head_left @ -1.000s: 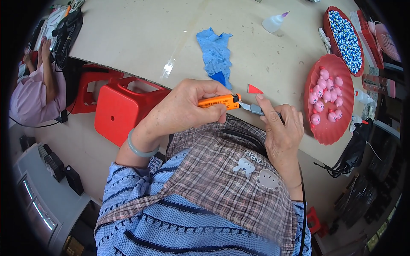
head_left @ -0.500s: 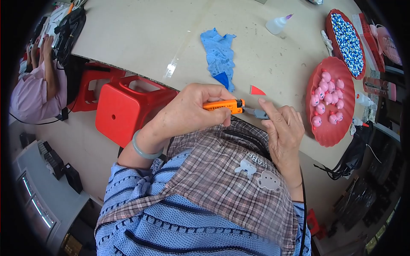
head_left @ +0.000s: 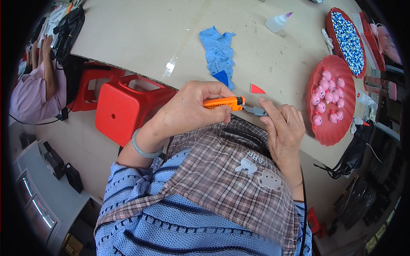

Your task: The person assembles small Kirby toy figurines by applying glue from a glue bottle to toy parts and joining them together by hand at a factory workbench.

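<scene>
My left hand is closed round an orange box-shaped thing with dark printing and a black right end, its thumb along the near side. Facing that end, my right hand pinches a small grey flat piece. A thin pale tip of the grey piece reaches to the black end; whether the two touch, I cannot tell. My right index finger stretches over the grey piece. Just beyond it on the table lies a small red wedge-shaped piece with a white edge.
On the table lie a crumpled blue cloth and a white squeeze bottle with a purple tip. At right, one red tray holds pink round figures; another holds small blue-and-white pieces. Red stools and another person are at left.
Both hands stay almost in place, holding the same things. The grey piece has tilted slightly at the black end; the view has shifted a little.
</scene>
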Demonstrator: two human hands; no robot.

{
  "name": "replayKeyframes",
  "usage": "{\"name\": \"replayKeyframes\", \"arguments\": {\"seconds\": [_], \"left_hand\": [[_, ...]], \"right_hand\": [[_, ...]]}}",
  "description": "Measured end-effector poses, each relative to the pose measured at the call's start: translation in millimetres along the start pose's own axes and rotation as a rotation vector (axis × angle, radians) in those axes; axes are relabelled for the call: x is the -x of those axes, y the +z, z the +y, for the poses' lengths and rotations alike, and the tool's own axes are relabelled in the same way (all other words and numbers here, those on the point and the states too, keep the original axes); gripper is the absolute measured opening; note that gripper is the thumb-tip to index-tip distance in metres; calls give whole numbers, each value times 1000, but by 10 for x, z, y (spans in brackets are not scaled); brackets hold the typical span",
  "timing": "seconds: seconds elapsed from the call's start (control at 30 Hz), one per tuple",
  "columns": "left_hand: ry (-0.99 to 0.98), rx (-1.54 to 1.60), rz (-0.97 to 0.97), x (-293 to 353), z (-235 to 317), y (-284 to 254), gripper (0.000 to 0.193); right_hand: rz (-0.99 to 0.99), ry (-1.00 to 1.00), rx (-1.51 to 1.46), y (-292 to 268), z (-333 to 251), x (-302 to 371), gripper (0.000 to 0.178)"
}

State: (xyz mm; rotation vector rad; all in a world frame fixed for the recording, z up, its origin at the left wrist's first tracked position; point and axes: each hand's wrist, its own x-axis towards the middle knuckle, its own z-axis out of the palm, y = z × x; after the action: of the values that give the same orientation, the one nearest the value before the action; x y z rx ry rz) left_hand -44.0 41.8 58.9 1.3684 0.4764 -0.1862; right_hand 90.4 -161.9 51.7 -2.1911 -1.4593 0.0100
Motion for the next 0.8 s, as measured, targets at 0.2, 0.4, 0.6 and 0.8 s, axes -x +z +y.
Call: {"name": "replayKeyframes", "arguments": {"seconds": [0.2, 0.4, 0.6, 0.8], "left_hand": [[27, -53, 13, -4, -48, 10, 18], [37, -8, 13, 31, -4, 17, 15], [16, -24, 16, 58, 18, 1, 16], [-58, 152, -105, 191, -79, -68, 15]], "right_hand": [[7, 7, -24, 19, 26, 1, 35], [50, 19, -23, 86, 19, 33, 35], [64, 37, 33, 82, -66, 35, 37], [108, 139, 209, 76, 41, 42, 30]]}}
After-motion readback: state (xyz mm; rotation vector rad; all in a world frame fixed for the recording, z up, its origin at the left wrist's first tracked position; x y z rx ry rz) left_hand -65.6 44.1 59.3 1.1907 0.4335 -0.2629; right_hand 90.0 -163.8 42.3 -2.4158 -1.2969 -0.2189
